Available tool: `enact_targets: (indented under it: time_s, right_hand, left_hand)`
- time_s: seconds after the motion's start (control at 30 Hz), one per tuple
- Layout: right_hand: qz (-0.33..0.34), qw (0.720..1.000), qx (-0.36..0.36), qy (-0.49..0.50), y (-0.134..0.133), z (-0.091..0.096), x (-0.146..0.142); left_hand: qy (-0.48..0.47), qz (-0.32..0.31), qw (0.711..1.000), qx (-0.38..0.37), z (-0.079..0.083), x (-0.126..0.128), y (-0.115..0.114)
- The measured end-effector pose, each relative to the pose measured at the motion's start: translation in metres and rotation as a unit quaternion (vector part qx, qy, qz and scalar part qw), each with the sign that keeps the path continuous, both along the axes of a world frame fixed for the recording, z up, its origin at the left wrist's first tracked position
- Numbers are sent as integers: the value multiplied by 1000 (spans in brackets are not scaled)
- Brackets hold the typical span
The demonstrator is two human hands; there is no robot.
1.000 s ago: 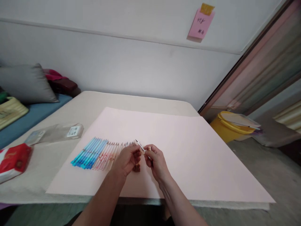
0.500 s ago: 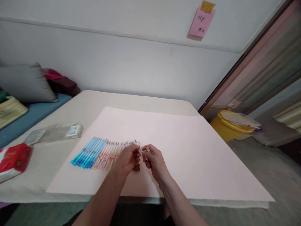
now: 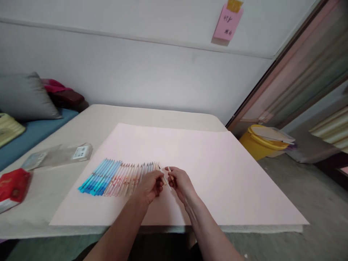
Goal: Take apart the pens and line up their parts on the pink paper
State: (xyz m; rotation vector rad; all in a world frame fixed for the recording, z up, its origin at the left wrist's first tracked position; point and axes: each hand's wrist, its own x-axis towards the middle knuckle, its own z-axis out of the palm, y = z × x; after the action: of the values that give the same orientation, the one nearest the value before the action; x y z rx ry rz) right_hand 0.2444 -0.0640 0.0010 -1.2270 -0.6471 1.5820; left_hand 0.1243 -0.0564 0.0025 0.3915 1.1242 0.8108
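A row of pens (image 3: pixel 116 175), blue ones at the left and pinkish ones to the right, lies side by side on a large pale pink sheet of paper (image 3: pixel 217 174). My left hand (image 3: pixel 149 186) and my right hand (image 3: pixel 181 183) meet just right of the row. Both are closed in a pinch on one thin white pen (image 3: pixel 164 174), which they hold low over the sheet with its dark tip pointing up and left. The fingers hide most of that pen.
The sheet covers a beige table (image 3: pixel 136 114). A clear plastic pen package (image 3: pixel 58 154) and a red packet (image 3: pixel 12 185) lie at the left. Cushions and a blue mat (image 3: pixel 29 130) sit beyond. A yellow bucket (image 3: pixel 259 143) stands on the floor at right.
Both hands have lowered the pen towards the sheet, near the right end of the row. The small brown thing under them is no longer visible. The camera has turned slightly right.
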Motion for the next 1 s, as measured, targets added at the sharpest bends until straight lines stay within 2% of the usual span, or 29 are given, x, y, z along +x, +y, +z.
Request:
enact_targets:
  time_s: [0.1,0.3,0.5,0.67,0.8,1.0]
  right_hand:
    - [4,999,24,-24,4,-2,2]
    - [22,998,36,-45,6,-6,6]
    - [79,994,43,-57,3,0,10]
    - [123,983,82,-108,1,1,9]
    - [157,954,135,-215,2,-7,11]
    - [189,882,184,-389,1,-13,14]
  left_hand:
    - [-2,-19,1000,10,-3,9,-5]
    - [-8,-2,1000,14,-11,14,-5]
    - [-2,10,1000,14,-12,16,-4]
    - [-7,18,1000,20,-13,18,-5]
    - [-6,15,1000,17,-16,19,-6]
    - [-24,17,999,20,-23,23,-7]
